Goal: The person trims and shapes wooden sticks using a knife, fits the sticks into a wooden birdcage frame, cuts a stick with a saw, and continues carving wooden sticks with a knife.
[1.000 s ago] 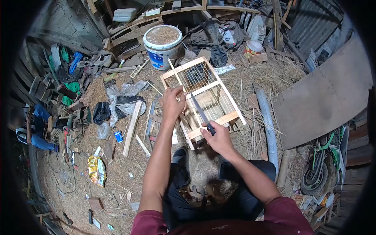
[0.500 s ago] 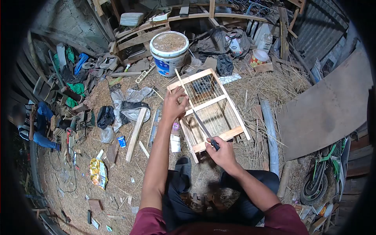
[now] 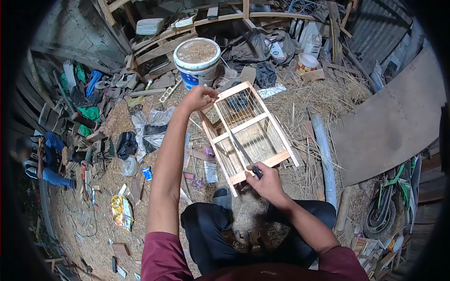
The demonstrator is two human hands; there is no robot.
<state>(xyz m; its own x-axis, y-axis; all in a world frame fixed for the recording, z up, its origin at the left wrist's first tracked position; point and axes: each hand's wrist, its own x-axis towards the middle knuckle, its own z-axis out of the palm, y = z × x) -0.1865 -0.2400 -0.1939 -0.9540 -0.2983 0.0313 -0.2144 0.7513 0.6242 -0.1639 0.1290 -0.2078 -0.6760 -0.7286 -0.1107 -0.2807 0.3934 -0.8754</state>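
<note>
A wooden cage (image 3: 241,125) of pale slats and thin bars stands tilted in front of me. My right hand (image 3: 268,182) grips a knife (image 3: 243,153) by its black handle at the near rail, its blade lying along the cage front and pointing away. A thin wooden strip (image 3: 222,116) runs lengthwise over the cage's left side, in line with the blade. At the cage's far left corner, the fingers of my left hand (image 3: 199,98) are curled and pinched at the strip's upper end; the exact contact is partly hidden.
Beyond the cage stands a white and blue bucket (image 3: 197,58). A bamboo pole (image 3: 323,159) and a large board (image 3: 389,122) lie to the right, above a green motorbike (image 3: 386,201). Another person (image 3: 51,157) sits at far left. Scraps and shavings cover the ground.
My left hand has moved up and left to the cage's far corner. The strip's upper end no longer juts past the far rail. My right hand and knife have barely moved.
</note>
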